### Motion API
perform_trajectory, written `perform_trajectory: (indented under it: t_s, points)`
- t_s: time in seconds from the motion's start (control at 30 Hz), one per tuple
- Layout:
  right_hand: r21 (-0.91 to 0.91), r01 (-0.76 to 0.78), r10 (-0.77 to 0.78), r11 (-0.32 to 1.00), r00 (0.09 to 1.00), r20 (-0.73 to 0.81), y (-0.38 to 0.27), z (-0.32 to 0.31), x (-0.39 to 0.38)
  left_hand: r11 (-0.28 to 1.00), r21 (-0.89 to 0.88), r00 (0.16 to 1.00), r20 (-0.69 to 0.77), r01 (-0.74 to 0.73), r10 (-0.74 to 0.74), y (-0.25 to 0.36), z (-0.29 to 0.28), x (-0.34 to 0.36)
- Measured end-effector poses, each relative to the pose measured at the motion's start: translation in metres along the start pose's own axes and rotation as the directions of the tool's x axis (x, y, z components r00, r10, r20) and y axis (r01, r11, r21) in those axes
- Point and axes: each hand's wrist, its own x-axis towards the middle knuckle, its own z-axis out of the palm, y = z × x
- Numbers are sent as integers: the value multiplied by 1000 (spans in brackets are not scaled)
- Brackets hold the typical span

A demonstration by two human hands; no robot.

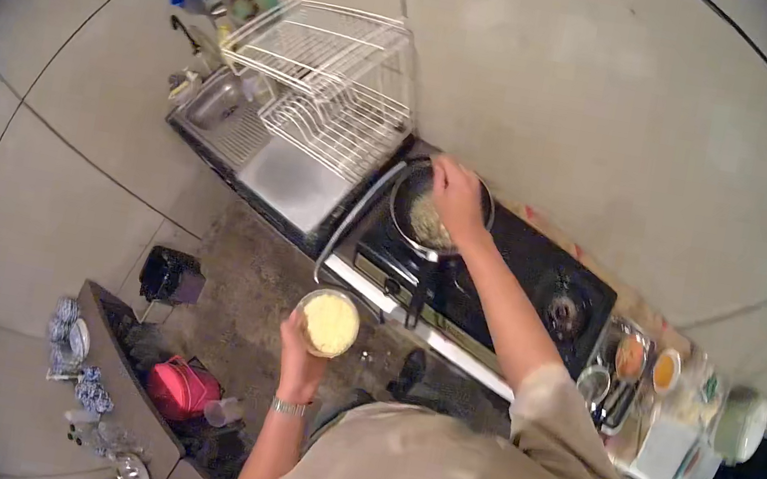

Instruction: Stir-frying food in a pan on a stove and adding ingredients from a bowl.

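My left hand is wrapped round the side of a round tub filled with pale yellow, crumbly food, held out over the floor. Above a black frying pan my right hand hangs with its fingers bunched downward; whatever is in them is too small to make out. Pale, chopped-looking food lies in the pan. The pan sits on the left burner of a black stove, its handle pointing toward me.
Left of the stove stand a metal sink and a white wire dish rack. To the right are a bowl of orange food, a small strainer and a white board. A red bag rests on a shelf at lower left.
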Motion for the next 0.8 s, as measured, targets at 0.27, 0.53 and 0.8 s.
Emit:
perform_trajectory:
  t_s: [0.27, 0.53, 0.8]
  points:
    - [63, -18, 17, 998, 1000, 10, -34, -70, -61, 954, 292, 997, -26, 71, -66, -116, -20, -82]
    - [39, -304, 287, 952, 929, 233, -5, -244, -387, 792, 609, 829, 421, 43, -368, -270, 25, -142]
    - [636, -652, 904, 412, 204, -376, 68, -452, -818, 711, 703, 462, 637, -18, -617, -456, 190, -238]
